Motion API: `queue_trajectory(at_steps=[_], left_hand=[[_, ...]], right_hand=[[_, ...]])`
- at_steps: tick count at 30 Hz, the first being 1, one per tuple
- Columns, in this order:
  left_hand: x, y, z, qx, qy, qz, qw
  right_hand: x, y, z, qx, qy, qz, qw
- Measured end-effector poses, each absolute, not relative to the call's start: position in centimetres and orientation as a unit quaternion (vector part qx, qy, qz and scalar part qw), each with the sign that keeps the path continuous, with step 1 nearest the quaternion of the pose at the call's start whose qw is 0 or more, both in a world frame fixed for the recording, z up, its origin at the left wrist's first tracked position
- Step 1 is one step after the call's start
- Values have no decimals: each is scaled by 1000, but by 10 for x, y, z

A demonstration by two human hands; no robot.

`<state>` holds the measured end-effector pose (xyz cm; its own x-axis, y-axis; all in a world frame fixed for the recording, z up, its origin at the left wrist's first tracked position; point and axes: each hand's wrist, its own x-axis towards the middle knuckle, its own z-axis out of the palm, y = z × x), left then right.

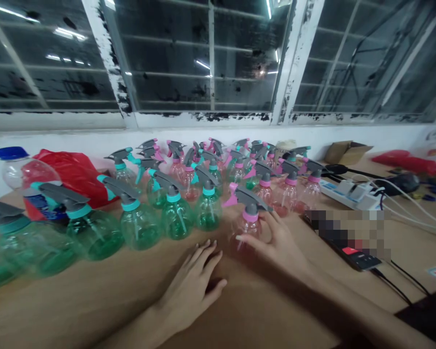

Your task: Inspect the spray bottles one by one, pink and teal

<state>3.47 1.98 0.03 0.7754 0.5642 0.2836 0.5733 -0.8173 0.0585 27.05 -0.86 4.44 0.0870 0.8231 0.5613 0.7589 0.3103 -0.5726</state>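
My right hand (281,242) is closed round the right side of a pink spray bottle (245,230), thumb in front and fingers behind. The bottle stands upright, with a grey and pink trigger head. On the tabletop (240,310), my left hand (194,278) lies with its fingers stretched out, holding nothing. Just beyond it stand a green spray bottle (177,215) and another green spray bottle (208,208), both with teal collars. A row of similar green bottles runs off to the left. Behind my right hand are pink spray bottles, including one clear pink bottle (288,194).
More spray bottles crowd the back by the wall. A blue-capped plastic bottle (25,169) and a red bag (72,174) stand at the left. On the right are a white power strip (352,194), cables, a partly blurred black phone (363,259) and a cardboard box (345,152).
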Motion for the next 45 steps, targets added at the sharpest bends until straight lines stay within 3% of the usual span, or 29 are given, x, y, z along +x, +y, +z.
queue_trajectory(at_steps=[9, 20, 27, 34, 45], left_hand=[[53, 21, 2, -950, -284, -130, -10], [64, 28, 5, -952, -272, -140, -30], [69, 31, 3, -953, -265, -147, -23], [67, 32, -1, -950, -267, -163, -4], [69, 25, 2, -941, -288, -177, -8]], right_hand=[[282, 48, 37, -620, -633, -7, 464], [271, 76, 48, -639, -640, -41, 424], [272, 66, 54, -633, -650, -52, 416], [328, 35, 60, -643, -626, -40, 439], [336, 67, 55, -751, -562, -56, 342]])
